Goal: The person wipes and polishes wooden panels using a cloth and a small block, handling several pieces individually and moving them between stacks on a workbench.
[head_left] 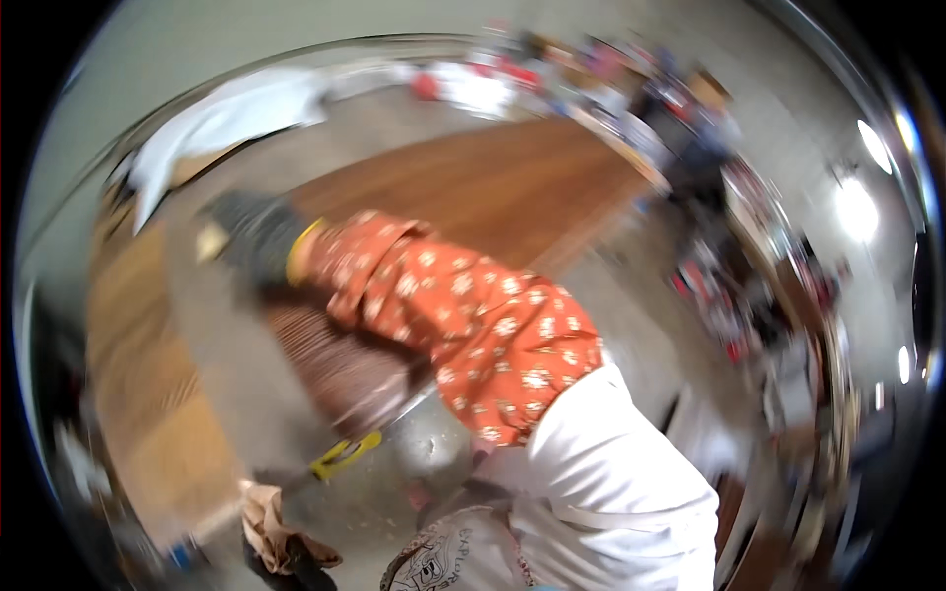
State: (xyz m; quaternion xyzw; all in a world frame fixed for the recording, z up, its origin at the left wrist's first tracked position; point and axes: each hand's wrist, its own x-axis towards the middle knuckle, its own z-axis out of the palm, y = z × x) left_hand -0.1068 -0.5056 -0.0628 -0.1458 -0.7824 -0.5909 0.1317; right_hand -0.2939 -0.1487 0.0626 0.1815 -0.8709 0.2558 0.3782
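My right arm, in an orange flower-printed sleeve, reaches left across the work surface. The right hand (254, 236) wears a dark grey glove with a yellow cuff and is smeared by motion. At its fingertips is a small pale block (210, 241), too blurred to name more exactly; the fingers appear closed on it. Beneath the forearm lies a brown wood-grain panel (473, 187). A ridged, shiny brown piece (340, 360) sits under the wrist. Near its lower corner is a yellow-and-black hand tool (345, 455). My left hand does not show.
A lighter wooden board (163, 384) lies at the left, beside a grey strip. White sheeting (232, 113) drapes the far left edge. Crumpled brown paper (264, 517) tops a dark object at lower left. Cluttered shelves and boxes (709, 89) stand along the right.
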